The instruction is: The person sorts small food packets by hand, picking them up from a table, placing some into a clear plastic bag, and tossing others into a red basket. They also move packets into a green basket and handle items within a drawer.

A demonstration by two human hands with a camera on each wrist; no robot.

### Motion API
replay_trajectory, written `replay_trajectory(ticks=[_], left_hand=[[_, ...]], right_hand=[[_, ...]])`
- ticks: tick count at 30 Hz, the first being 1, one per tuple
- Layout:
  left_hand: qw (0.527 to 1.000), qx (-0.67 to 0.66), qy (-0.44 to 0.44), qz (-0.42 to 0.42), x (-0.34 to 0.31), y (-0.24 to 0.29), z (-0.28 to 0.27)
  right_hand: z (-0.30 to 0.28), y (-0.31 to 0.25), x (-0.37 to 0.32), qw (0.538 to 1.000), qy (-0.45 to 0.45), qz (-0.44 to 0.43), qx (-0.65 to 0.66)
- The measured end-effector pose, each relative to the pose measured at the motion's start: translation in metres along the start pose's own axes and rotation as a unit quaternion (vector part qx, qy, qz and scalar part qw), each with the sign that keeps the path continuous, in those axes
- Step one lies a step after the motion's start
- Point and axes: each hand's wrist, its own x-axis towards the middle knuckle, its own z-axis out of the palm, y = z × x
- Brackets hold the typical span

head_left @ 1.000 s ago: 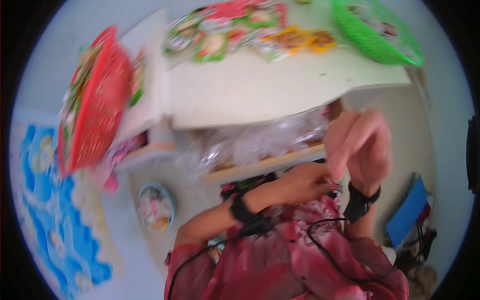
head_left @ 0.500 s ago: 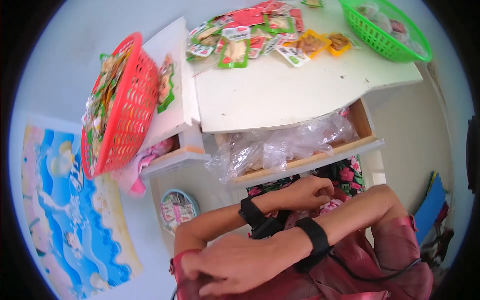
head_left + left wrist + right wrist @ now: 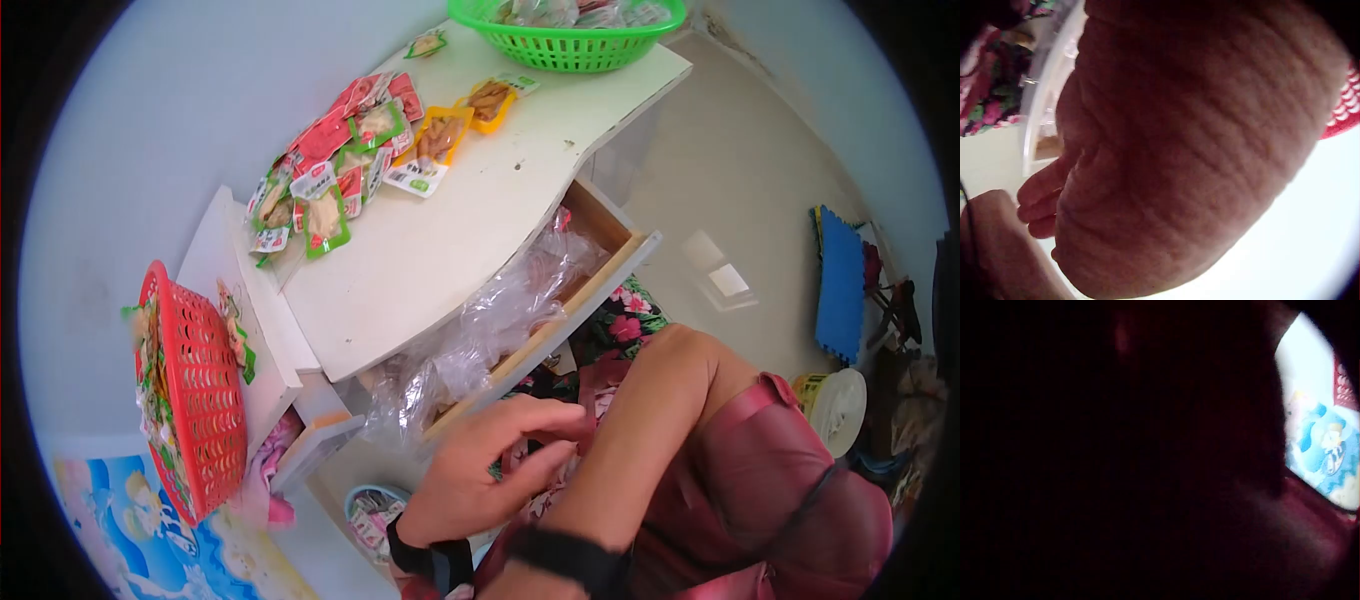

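Note:
My left hand (image 3: 500, 468) is in front of my body, just below the pulled-out drawer (image 3: 540, 350). Its fingers and thumb are loosely bent, with nothing between them. The left wrist view is mostly filled by that hand (image 3: 1179, 150), with several fingertips (image 3: 1041, 200) showing past its edge. My right forearm (image 3: 640, 450) crosses my body toward the left, wearing a black wrist band (image 3: 568, 560). The right hand lies beyond the head view's bottom edge, and the right wrist view is mostly dark. Crumpled clear plastic bags (image 3: 470, 345) fill the drawer.
Several snack packets (image 3: 325, 215) lie on the white desk (image 3: 440, 260). A green basket (image 3: 570, 48) holding bagged items stands at the far end. At left is a tilted red basket (image 3: 205, 400) of packets. A small bin (image 3: 362, 495) stands below, and blue mats (image 3: 838, 285) lean at right.
Both hands were close together in front of me; then the right hand swung across to the left sleeve and dropped out of the head view. The head view has turned to the right.

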Motion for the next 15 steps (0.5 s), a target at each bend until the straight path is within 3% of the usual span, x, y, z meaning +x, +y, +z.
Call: replay_trajectory(ticks=[1,3,5,7,8,10,13,15], left_hand=[[0.994,-0.097,0.024,-0.051,-0.002,-0.002,0.0],[0.978,-0.187,0.076,-0.05,0.01,-0.013,-0.001],[0.972,-0.155,0.176,-0.02,0.025,-0.043,0.008],[0.956,-0.035,0.289,0.037,0.036,-0.073,0.015],[0.93,0.07,0.354,0.062,0.039,-0.082,0.014],[0.833,0.271,0.472,0.102,0.044,-0.094,0.013],[0.795,0.28,0.528,0.105,0.056,-0.073,0.007],[0.807,0.307,0.491,0.119,0.07,-0.071,0.003]], right_hand=[[-0.01,-0.005,-0.007,1.0,0.003,-0.001,-0.01],[-0.026,-0.012,-0.026,1.0,0.01,0.01,-0.027],[-0.043,-0.016,-0.057,0.998,0.026,0.03,-0.049],[-0.055,-0.018,-0.096,0.993,0.047,0.057,-0.096],[-0.059,-0.021,-0.116,0.985,0.09,0.092,-0.111],[-0.07,-0.043,-0.151,0.956,0.184,0.179,-0.141],[-0.083,-0.081,-0.193,0.877,0.347,0.275,-0.186],[-0.087,-0.085,-0.221,0.824,0.484,0.259,-0.141]])
